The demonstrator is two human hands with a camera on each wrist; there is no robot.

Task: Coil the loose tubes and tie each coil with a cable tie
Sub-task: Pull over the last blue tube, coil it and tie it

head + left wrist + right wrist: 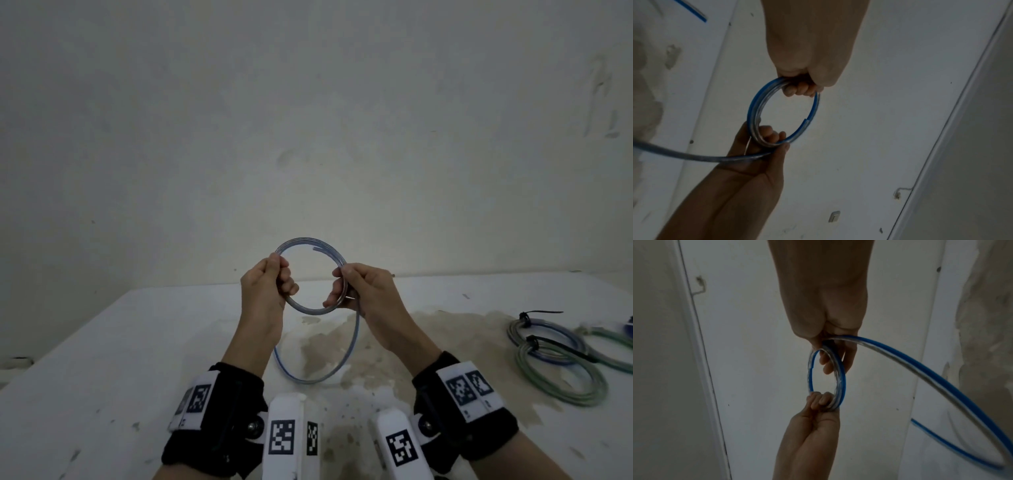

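Wrist straps [219, 407] with black-and-white markers sit lowest in the head view, one on each of your forearms, white camera mounts [284, 435] between them

Your left hand [265, 291]: fingers curled round the left side of the tube [310, 310] coil, thumb laid over the top. Closed grip, nothing else in it

Your right hand [363, 287]: thumb and fingers pinching the right side of the coil where the turns lie together; the remaining fingers are loosely bent behind the turns

Coil held up in the air above the white table [137, 342], between both hands, standing roughly upright. Clear tube with a blue stripe. One cut end pokes free inside the top of the ring. A loose length drops from your right hand, curves down and swings back toward your left forearm

Left wrist view: blue stripe plain on the tube [754, 105], cut end visible on the ring's far side, your right hand [760, 155] seen from the palm side with the loose length running off past it. A wall switch shows here only

Right wrist view: your left hand [818, 415] fingertips wrapped over the ring; the loose length [920, 368] sweeps wide to the right and doubles back

Head view only: two finished coils [561, 370] lying on the table well to your right, greenish and bluish, each cinched with a black cable tie [534, 317]; brown staining on the tabletop under your hands
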